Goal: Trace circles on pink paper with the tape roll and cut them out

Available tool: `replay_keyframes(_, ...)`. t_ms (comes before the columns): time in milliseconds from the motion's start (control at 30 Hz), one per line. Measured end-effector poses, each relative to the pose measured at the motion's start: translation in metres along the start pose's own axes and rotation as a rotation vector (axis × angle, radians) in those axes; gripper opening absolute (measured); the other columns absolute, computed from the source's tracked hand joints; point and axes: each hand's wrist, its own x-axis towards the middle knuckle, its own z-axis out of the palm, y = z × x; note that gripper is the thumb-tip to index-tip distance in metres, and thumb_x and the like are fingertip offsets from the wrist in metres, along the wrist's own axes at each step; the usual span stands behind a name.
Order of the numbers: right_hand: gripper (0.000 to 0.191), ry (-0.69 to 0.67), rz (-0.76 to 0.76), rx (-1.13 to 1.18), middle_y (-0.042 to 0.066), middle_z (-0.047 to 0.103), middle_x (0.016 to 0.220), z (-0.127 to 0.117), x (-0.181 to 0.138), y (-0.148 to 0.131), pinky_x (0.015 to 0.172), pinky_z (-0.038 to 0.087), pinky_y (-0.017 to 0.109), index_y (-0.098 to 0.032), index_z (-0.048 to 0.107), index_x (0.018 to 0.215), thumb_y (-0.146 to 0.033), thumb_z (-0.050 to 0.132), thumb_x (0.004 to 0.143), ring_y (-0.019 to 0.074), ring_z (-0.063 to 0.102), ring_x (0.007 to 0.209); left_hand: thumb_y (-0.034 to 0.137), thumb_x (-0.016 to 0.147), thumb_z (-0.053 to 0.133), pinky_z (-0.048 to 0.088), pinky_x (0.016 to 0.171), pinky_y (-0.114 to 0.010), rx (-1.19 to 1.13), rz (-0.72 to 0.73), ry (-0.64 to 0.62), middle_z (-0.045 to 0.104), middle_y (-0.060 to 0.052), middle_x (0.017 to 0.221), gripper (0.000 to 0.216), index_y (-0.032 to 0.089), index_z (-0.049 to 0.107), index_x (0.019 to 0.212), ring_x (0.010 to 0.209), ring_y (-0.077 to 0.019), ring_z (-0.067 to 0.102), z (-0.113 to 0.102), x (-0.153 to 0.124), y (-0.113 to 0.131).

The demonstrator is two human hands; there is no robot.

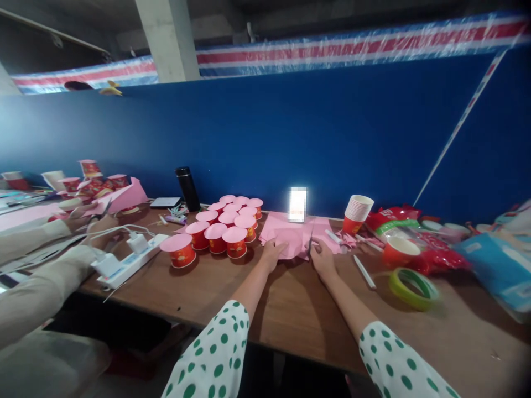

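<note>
My left hand [272,253] is closed on the left edge of a piece of pink paper [292,243], thumb on top. In my right hand [322,260] is a pair of scissors [311,241], its blades pointing away from me at the right side of that paper. More pink sheets [271,223] lie beneath and behind it. Left of my hands stand several red paper cups [215,243], each topped with a pink paper disc [234,234]. Whether the blades touch the paper I cannot tell.
A bright blurred upright rectangle [297,204] stands behind the paper. To the right are stacked cups [357,213], a white pen [364,272], green tape [414,288] and red plastic bags [442,257]. Leftward are a black bottle [187,189], a power strip [133,260] and a co-worker's hands [103,229] with scissors.
</note>
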Motion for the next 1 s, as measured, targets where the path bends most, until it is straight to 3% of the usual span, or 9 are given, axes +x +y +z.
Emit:
replay_keyframes(400,0.043,0.000,-0.004,0.055,0.006,0.069,0.066,0.0012,-0.0024,-0.0032,0.046,0.044,0.026,-0.014,0.061,0.096,-0.043,0.063,0.065,0.0178,0.060,0.054,0.034,0.054,0.079,0.050,0.069,-0.032,-0.008,0.017,0.017,0.068,-0.006,0.072,0.039,0.011,0.065,0.082,0.065,-0.0166,0.062,-0.0018,-0.0024,-0.0025)
replay_keyframes(1000,0.045,-0.013,0.023,0.086,0.007,0.070,0.069,-0.0002,-0.0020,0.0009,0.046,0.044,0.026,-0.015,0.061,0.096,-0.047,0.065,0.064,0.0180,0.060,0.055,0.037,0.052,0.080,0.048,0.068,-0.030,-0.060,-0.006,0.019,0.068,-0.006,0.072,0.044,0.011,0.066,0.084,0.065,-0.0167,0.062,-0.0020,-0.0038,-0.0012)
